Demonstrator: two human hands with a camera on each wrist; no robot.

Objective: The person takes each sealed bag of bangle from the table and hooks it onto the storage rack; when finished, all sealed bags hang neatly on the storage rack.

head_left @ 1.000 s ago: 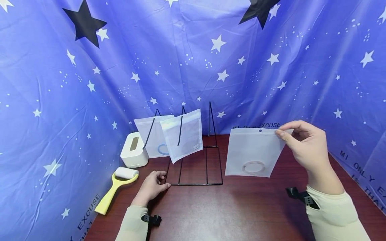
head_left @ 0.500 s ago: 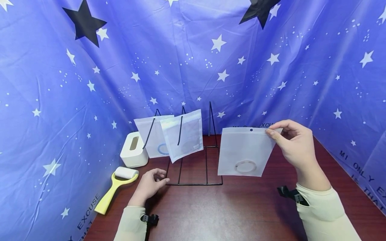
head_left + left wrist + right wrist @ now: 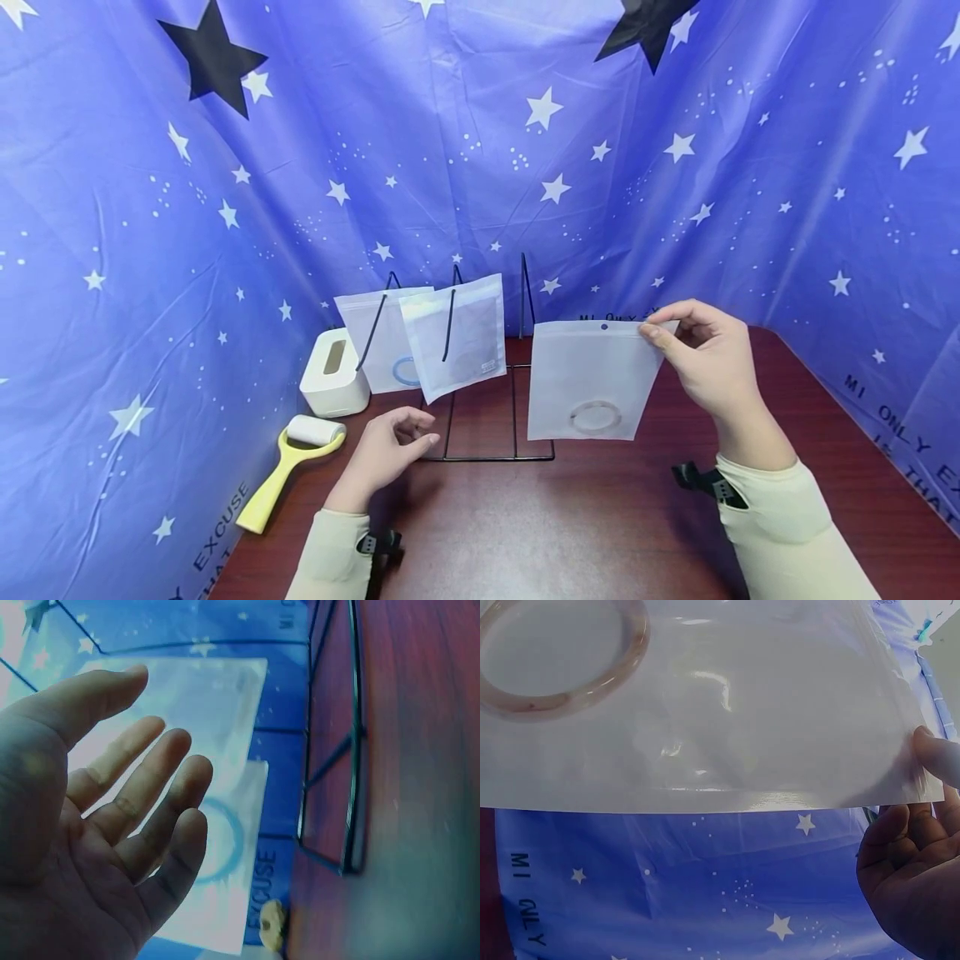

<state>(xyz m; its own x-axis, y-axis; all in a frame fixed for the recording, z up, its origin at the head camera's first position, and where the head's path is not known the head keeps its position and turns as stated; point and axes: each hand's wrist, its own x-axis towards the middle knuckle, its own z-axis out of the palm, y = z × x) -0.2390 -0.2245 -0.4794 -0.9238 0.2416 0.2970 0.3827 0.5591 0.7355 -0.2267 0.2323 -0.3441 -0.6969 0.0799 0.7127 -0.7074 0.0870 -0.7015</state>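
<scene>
My right hand pinches the top right corner of a white zip bag between thumb and fingers. The bag hangs upright in front of the right part of a black wire rack, with a punched hole in its top edge. A pale pinkish-brown bangle shows inside it in the right wrist view. Two similar bags hang on the rack's hooks: the left bag contains a light blue ring, and the middle bag overlaps it. My left hand holds nothing, fingers loosely bent, near the rack's front left corner.
A white tissue box stands left of the rack. In front of it lies a yellow-handled lint roller on the dark red table. Behind everything hangs a blue star-patterned curtain. The rack's right hook rises at the back.
My right hand has carried the pinched bag leftward, so it now overlaps the rack's right side. My left hand has come off the rack's front left corner and lifted slightly.
</scene>
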